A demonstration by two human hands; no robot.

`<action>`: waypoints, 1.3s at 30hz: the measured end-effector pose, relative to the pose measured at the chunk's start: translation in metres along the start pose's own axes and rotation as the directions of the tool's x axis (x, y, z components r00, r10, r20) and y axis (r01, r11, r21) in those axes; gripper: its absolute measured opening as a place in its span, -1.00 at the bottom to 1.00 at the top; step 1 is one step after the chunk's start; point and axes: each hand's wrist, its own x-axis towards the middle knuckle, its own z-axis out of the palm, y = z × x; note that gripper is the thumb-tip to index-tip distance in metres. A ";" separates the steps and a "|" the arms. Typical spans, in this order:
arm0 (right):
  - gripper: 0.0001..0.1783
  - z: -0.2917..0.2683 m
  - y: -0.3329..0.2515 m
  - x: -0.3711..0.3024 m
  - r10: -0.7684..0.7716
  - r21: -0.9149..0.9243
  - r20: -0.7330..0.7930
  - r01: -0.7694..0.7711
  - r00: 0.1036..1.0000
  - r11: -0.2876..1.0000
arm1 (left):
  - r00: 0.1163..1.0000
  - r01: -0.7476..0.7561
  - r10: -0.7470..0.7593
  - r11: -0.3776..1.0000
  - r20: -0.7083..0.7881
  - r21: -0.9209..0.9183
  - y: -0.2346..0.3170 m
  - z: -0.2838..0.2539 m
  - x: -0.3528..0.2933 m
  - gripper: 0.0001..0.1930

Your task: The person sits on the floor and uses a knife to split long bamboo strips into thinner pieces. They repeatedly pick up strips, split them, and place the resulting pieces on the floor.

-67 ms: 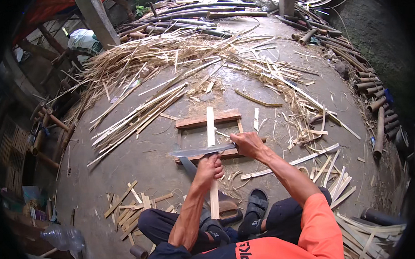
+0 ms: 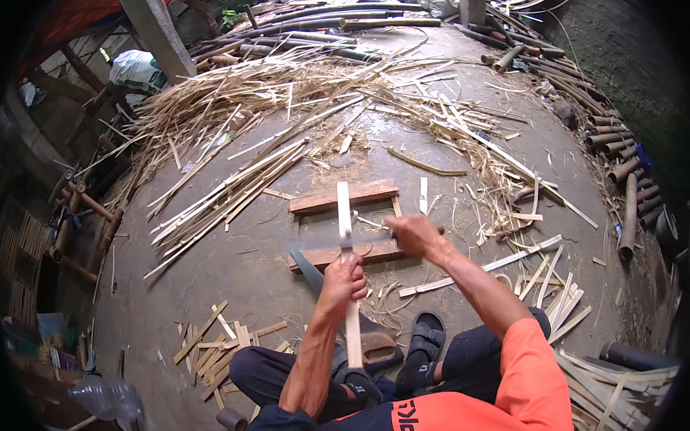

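Observation:
My left hand [image 2: 344, 279] is closed round the middle of a pale bamboo strip [image 2: 344, 204], held lengthwise in front of me. Its far end reaches over a low wooden frame [image 2: 315, 203] on the floor. In my right hand [image 2: 417, 236] is the handle of a large knife [image 2: 371, 238]. The blade points left and lies across the strip just beyond my left fingers; motion smears it, so whether it touches the strip I cannot tell. Below the strip, a handsaw [image 2: 378, 345] rests on the floor by my feet, partly hidden by my left hand and forearm.
Split strips [image 2: 226, 203] lie in a bundle at the left, with a heap of shavings [image 2: 235, 95] beyond. Short pieces [image 2: 224, 349] are scattered by my left knee, others [image 2: 564, 302] at my right. Bamboo poles [image 2: 610, 142] line the right wall. A plastic bottle [image 2: 106, 398] stands lower left.
The knife blade has shifted slightly away from me along the strip and is now blurred. My right hand has moved up a little, and the strip's far end has tipped slightly left.

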 end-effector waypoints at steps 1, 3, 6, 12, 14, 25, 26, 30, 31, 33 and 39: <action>-0.78 0.005 0.024 0.006 0.238 0.058 0.140 -0.248 0.961 0.967 | 1.000 -0.010 0.009 0.999 0.027 0.052 0.000 0.005 -0.019 -0.82; -0.80 0.040 0.188 -0.042 0.578 0.046 -0.137 -0.578 0.804 0.815 | 0.977 0.093 -0.094 0.996 0.193 0.013 0.011 0.035 -0.067 -0.82; -0.87 -0.022 0.137 -0.046 0.603 0.127 0.062 -0.606 0.795 0.785 | 0.998 0.065 -0.065 0.998 0.028 -0.014 0.009 -0.024 -0.055 -0.83; -0.89 -0.020 -0.050 -0.051 -0.001 0.148 0.016 -0.001 1.000 0.989 | 0.990 0.141 -0.139 0.956 -0.026 0.258 -0.020 -0.004 -0.028 -0.79; -0.87 -0.008 -0.038 -0.058 -0.045 0.139 -0.114 0.061 0.992 0.988 | 0.984 0.173 -0.177 0.962 0.001 0.210 -0.015 0.004 -0.030 -0.80; -0.83 0.050 0.172 -0.119 0.659 0.049 0.075 -0.663 0.748 0.747 | 0.978 0.145 -0.145 0.989 0.150 0.012 0.006 -0.004 -0.107 -0.78; -0.79 0.028 0.163 -0.122 0.665 0.027 0.074 -0.668 0.743 0.744 | 0.995 0.070 -0.066 0.997 0.079 -0.038 -0.001 -0.033 -0.088 -0.78; -0.83 0.000 0.102 -0.123 0.426 0.257 -0.039 -0.403 0.904 0.879 | 0.952 0.293 -0.288 0.955 0.102 -0.038 -0.012 -0.013 -0.033 -0.78; -0.81 -0.002 0.061 -0.109 0.365 0.201 -0.120 -0.337 0.923 0.920 | 0.947 0.303 -0.297 0.953 0.122 -0.029 -0.011 -0.010 -0.028 -0.78; -0.77 -0.006 -0.007 -0.095 0.168 0.175 0.006 -0.166 0.986 0.970 | 0.921 0.343 -0.335 0.939 0.197 -0.004 -0.012 -0.004 -0.018 -0.77; -0.74 0.002 -0.012 -0.094 0.207 0.110 -0.005 -0.205 0.978 0.973 | 0.931 0.308 -0.296 0.951 0.211 -0.025 -0.023 0.003 -0.034 -0.83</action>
